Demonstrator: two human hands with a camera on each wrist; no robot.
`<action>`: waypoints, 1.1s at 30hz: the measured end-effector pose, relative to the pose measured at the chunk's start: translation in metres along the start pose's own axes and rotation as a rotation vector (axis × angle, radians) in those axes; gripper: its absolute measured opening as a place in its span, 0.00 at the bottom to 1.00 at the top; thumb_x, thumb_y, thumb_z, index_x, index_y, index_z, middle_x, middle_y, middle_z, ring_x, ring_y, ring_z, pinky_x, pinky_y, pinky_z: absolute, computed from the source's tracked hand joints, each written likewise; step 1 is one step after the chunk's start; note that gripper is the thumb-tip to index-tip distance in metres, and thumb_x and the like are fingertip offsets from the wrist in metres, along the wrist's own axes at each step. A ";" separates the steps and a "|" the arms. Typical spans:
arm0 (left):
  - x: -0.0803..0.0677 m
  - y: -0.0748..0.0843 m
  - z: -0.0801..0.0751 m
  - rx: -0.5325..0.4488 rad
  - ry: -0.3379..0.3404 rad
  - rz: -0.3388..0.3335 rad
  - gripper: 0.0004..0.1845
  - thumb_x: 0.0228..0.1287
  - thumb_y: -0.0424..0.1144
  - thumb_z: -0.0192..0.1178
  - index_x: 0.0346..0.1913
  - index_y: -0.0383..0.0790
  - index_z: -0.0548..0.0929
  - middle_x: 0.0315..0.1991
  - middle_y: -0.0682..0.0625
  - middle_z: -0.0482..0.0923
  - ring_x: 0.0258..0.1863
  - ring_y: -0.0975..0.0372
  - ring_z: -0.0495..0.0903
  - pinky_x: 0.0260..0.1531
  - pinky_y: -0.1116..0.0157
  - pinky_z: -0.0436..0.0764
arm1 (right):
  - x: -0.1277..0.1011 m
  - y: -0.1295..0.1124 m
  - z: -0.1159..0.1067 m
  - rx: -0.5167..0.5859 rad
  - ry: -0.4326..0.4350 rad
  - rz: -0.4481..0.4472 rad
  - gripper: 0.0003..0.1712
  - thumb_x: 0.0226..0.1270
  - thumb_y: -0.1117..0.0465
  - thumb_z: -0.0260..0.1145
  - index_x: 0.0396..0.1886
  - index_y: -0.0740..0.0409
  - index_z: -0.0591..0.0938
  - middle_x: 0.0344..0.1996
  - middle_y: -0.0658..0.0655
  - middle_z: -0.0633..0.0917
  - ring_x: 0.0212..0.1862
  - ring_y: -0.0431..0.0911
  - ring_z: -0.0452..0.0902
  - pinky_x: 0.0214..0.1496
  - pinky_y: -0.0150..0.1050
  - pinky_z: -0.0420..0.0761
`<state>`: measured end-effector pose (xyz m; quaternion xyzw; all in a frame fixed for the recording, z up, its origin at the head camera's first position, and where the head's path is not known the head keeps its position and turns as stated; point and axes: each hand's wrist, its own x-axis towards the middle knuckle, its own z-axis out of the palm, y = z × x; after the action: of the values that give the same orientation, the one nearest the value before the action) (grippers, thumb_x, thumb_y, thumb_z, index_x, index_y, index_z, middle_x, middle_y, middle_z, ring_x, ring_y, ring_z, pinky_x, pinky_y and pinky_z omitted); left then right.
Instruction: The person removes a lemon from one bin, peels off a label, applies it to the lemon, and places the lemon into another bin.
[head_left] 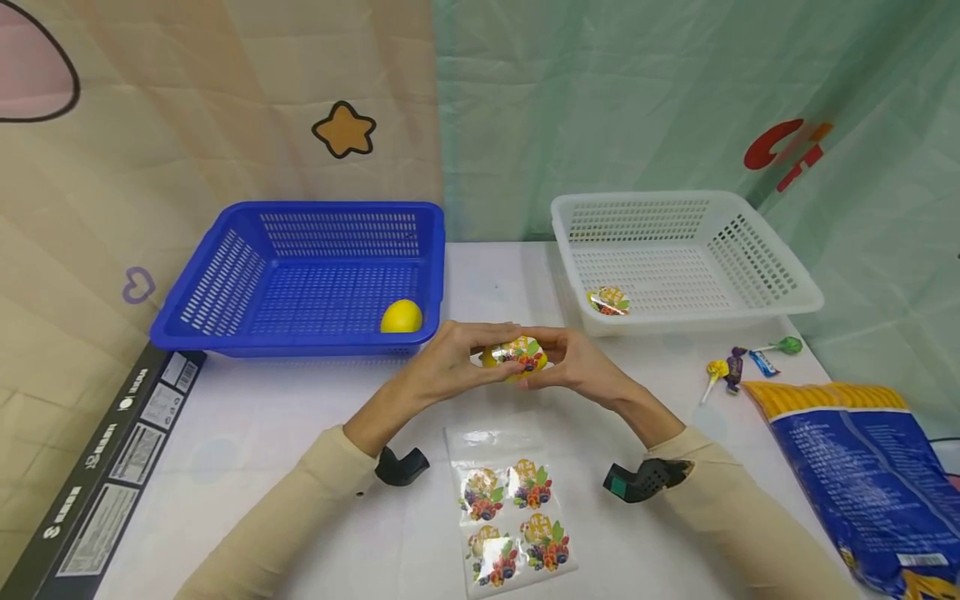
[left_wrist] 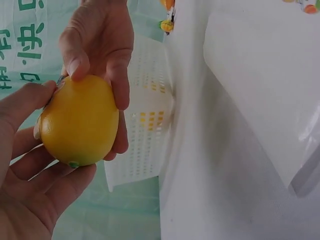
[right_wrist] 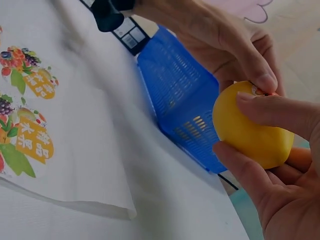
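Between both hands, above the table, is a yellow lemon (left_wrist: 80, 122) with a fruit-print sticker (head_left: 525, 353) on its upper side. The left hand (head_left: 452, 360) grips it from the left, its thumb lying on the sticker. From the right, the right hand (head_left: 573, 365) holds the lemon with thumb and fingers around its side, as the right wrist view shows. Below the hands a sheet of round fruit stickers (head_left: 517, 512) lies on the table. A second lemon (head_left: 402, 317) sits in the near right corner of the blue basket (head_left: 300, 343).
A white basket (head_left: 697, 319) at the back right holds a stickered fruit (head_left: 608, 301). Lollipops (head_left: 716, 371) and small wrapped candies (head_left: 763, 363) lie in front of it, beside a blue and yellow packet (head_left: 862, 475). A long black box (head_left: 112, 458) lines the left edge.
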<state>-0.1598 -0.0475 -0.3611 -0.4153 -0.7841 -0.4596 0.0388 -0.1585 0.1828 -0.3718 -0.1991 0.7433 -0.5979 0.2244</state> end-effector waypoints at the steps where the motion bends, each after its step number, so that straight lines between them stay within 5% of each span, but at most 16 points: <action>1: 0.000 0.000 0.000 -0.004 0.007 -0.001 0.26 0.57 0.37 0.73 0.57 0.31 0.81 0.56 0.40 0.80 0.46 0.57 0.85 0.41 0.69 0.84 | 0.000 -0.001 -0.001 -0.005 0.006 0.008 0.42 0.54 0.64 0.76 0.70 0.54 0.72 0.58 0.55 0.81 0.49 0.51 0.82 0.43 0.37 0.81; 9: 0.000 0.001 0.002 0.011 0.021 -0.035 0.30 0.54 0.38 0.75 0.59 0.32 0.80 0.57 0.40 0.80 0.42 0.59 0.84 0.37 0.71 0.83 | -0.001 -0.004 -0.002 0.017 0.010 0.023 0.41 0.54 0.64 0.76 0.69 0.57 0.72 0.48 0.59 0.86 0.45 0.52 0.84 0.42 0.37 0.82; 17: 0.002 0.003 0.004 0.038 0.041 0.023 0.28 0.51 0.37 0.76 0.56 0.30 0.82 0.52 0.41 0.83 0.41 0.59 0.84 0.36 0.70 0.83 | -0.005 -0.001 -0.002 -0.014 -0.002 -0.015 0.43 0.56 0.64 0.76 0.72 0.58 0.68 0.58 0.58 0.81 0.45 0.49 0.83 0.41 0.35 0.82; 21: 0.001 0.001 0.006 0.042 0.055 0.033 0.28 0.49 0.37 0.78 0.54 0.30 0.83 0.50 0.42 0.84 0.35 0.61 0.82 0.32 0.70 0.82 | -0.009 0.000 -0.007 -0.116 -0.043 -0.043 0.45 0.59 0.61 0.74 0.74 0.58 0.64 0.67 0.56 0.73 0.59 0.50 0.77 0.52 0.39 0.82; 26: 0.000 -0.001 0.006 0.045 0.091 0.023 0.27 0.46 0.37 0.79 0.51 0.30 0.85 0.48 0.42 0.85 0.38 0.60 0.84 0.34 0.72 0.82 | -0.019 -0.003 -0.029 -0.232 -0.067 -0.066 0.41 0.62 0.59 0.73 0.73 0.59 0.67 0.70 0.60 0.68 0.69 0.56 0.66 0.62 0.43 0.76; 30: -0.001 -0.002 0.006 0.042 0.098 0.006 0.27 0.45 0.36 0.80 0.50 0.30 0.86 0.47 0.41 0.85 0.38 0.59 0.85 0.33 0.71 0.82 | -0.035 -0.010 -0.055 -0.224 -0.063 -0.073 0.28 0.66 0.62 0.69 0.65 0.60 0.76 0.61 0.64 0.78 0.62 0.60 0.74 0.56 0.41 0.81; 33: -0.001 -0.003 0.006 0.049 0.091 -0.011 0.26 0.45 0.36 0.80 0.50 0.30 0.86 0.47 0.42 0.85 0.39 0.59 0.85 0.34 0.72 0.82 | -0.050 -0.017 -0.078 -0.279 0.003 -0.079 0.21 0.67 0.63 0.68 0.60 0.58 0.80 0.56 0.61 0.83 0.57 0.52 0.80 0.53 0.36 0.82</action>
<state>-0.1593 -0.0448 -0.3671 -0.3887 -0.7947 -0.4589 0.0820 -0.1611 0.2697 -0.3358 -0.2567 0.8112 -0.4974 0.1694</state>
